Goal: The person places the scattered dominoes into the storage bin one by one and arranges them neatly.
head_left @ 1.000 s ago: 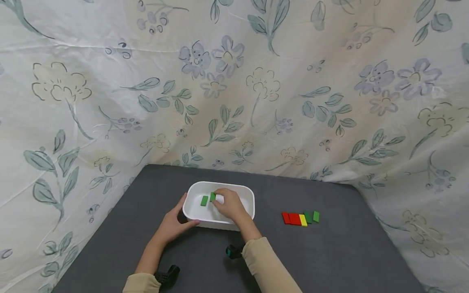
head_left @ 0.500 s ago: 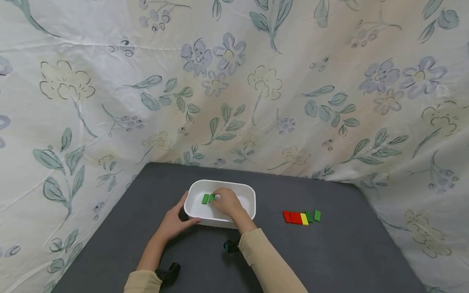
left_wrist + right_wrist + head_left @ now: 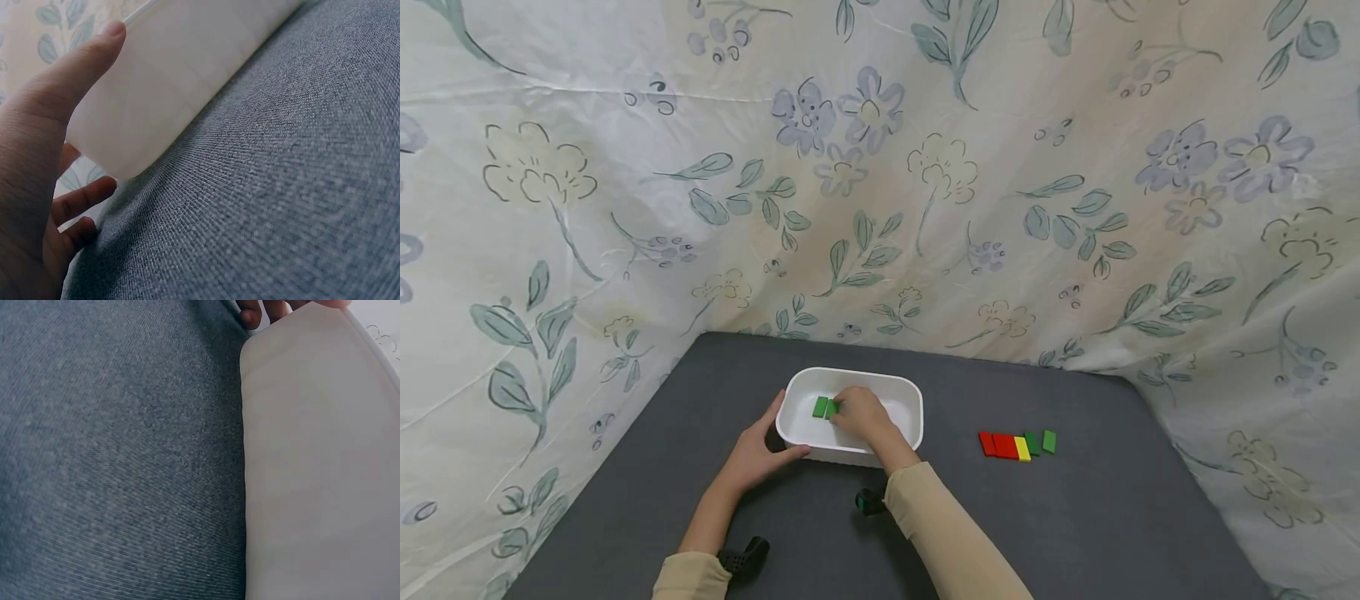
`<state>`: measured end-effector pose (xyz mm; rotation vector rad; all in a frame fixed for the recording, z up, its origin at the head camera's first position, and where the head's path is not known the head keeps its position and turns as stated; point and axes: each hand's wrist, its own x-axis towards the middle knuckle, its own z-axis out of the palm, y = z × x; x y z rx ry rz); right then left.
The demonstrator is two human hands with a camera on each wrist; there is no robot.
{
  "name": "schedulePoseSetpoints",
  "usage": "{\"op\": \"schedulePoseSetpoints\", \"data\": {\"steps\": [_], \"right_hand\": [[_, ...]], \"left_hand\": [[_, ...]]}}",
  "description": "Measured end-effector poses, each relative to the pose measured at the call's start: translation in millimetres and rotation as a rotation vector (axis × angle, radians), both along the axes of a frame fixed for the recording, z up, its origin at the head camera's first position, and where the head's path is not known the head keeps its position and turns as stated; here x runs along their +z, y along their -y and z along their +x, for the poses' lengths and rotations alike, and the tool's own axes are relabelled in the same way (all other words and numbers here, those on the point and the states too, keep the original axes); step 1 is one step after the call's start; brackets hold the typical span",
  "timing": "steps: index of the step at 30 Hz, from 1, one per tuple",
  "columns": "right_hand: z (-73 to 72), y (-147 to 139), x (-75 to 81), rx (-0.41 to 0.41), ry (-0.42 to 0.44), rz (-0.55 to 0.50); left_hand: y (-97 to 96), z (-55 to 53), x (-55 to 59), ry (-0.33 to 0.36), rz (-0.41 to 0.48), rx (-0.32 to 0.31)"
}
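Observation:
A white plastic box (image 3: pixel 850 455) stands on the dark cloth, and two small green tiles lie side by side inside it. My left hand (image 3: pixel 752 454) holds the box's left end, thumb along the near rim; in the left wrist view the thumb (image 3: pixel 94 53) lies by the rim with other fingers (image 3: pixel 87 197) behind the corner. Inside the box my right hand (image 3: pixel 861 415) pinches the right-hand green tile (image 3: pixel 831 409), partly hidden by the fingers. The left-hand green tile (image 3: pixel 820 407) lies flat close beside it. The right wrist view shows only the box's outer wall (image 3: pixel 319 469) and left-hand fingertips.
Right of the box lies a row of red tiles (image 3: pixel 1006 446), a yellow tile (image 3: pixel 1022 448) and a dark green tile (image 3: pixel 1033 442). A lighter green tile (image 3: pixel 1049 442) lies just beyond. Floral fabric (image 3: pixel 880 208) hangs behind the grey-covered table (image 3: pixel 1112 500).
My right hand has brought its green tile down and left, beside the other one on the box floor. The left hand keeps its hold on the box. The head view has shifted slightly.

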<state>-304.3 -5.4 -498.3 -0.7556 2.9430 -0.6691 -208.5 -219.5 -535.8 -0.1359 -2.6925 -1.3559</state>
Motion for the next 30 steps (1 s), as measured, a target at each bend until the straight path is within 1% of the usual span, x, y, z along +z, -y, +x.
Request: {"op": "schedulePoseSetpoints", "data": {"steps": [6,16,23,30], "right_hand": [[1.3,-0.1,2.6,0.01,-0.009,-0.002],[1.1,2.3,2.7,0.013,-0.023,0.031],[0.5,2.9,2.4,0.015,-0.032,0.03],[1.3,3.3,2.7,0.002,-0.004,0.016]], "left_hand": [[0.1,-0.2,-0.2,-0.006,0.0,0.0],[0.7,-1.0,-1.1,-0.012,-0.006,0.002],[0.2,-0.4,-1.0,-0.016,0.001,-0.001],[0.1,1.1,-0.1,-0.013,0.006,-0.001]]}}
